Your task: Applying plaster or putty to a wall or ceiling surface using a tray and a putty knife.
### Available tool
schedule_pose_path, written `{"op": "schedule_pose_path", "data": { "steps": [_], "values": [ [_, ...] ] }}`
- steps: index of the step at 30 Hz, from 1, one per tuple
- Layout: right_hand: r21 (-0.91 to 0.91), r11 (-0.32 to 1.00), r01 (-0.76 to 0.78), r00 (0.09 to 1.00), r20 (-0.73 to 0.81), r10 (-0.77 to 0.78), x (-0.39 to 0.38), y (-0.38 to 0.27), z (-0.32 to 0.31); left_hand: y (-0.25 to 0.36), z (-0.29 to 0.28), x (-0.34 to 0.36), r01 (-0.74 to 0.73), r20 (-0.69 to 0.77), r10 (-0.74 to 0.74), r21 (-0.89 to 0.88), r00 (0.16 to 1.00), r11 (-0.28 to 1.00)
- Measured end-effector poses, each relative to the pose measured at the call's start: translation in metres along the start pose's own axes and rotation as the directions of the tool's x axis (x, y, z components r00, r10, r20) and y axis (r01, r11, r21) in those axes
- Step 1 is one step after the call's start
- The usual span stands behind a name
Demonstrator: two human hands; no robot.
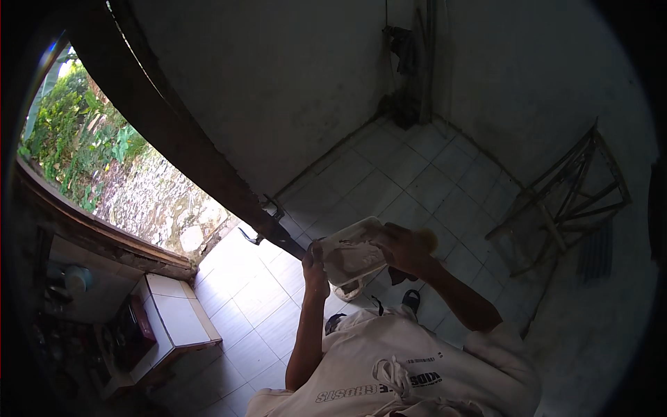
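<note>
A pale, shallow rectangular tray [342,258], with brownish patches on its surface, is held tilted in front of my body. My left hand [316,270] is closed on its left edge, thumb up along the side. At the opposite end my right hand [401,247] has its bent fingers against the tray's edge; shadow hides part of the grip. A yellowish rounded thing [429,241] shows just beyond my right hand, and I cannot tell whether the hand touches it. Partly hidden below the tray is a whitish round container [348,289].
An open doorway [139,174] at the left looks onto plants and rocky ground. A dark door [208,149] stands beside it. At lower left is a tiled ledge [182,313]. A wooden frame [566,201] leans by the right wall. Dark cloth [403,48] hangs in the far corner.
</note>
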State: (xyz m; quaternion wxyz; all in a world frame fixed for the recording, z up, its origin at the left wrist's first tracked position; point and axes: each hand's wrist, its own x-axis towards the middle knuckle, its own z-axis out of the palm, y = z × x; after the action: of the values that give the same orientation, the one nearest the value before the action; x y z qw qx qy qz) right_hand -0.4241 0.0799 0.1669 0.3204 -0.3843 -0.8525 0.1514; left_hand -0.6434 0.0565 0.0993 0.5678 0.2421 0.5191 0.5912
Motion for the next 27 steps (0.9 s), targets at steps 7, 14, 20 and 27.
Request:
{"op": "schedule_pose_path", "data": {
  "steps": [7,14,20,27],
  "values": [
    [0.095,0.995,0.01,0.999,0.034,-0.013,-0.009,-0.009,0.008,-0.009,-0.01,0.002,-0.055,0.053,0.055,-0.013,0.997,0.998],
    [-0.018,0.999,0.031,0.998,-0.048,-0.032,0.004,-0.006,0.001,-0.001,-0.007,-0.004,-0.032,0.118,0.031,0.009,0.993,0.999],
    [-0.076,0.984,0.16,0.987,0.039,-0.157,-0.018,-0.008,0.024,-0.007,-0.016,0.006,-0.114,0.085,0.114,0.003,0.99,0.993],
    [0.052,0.997,0.063,0.997,-0.046,-0.06,-0.009,-0.007,0.007,-0.006,-0.023,0.004,-0.058,0.071,0.06,-0.028,0.996,0.998]
  ]
}}
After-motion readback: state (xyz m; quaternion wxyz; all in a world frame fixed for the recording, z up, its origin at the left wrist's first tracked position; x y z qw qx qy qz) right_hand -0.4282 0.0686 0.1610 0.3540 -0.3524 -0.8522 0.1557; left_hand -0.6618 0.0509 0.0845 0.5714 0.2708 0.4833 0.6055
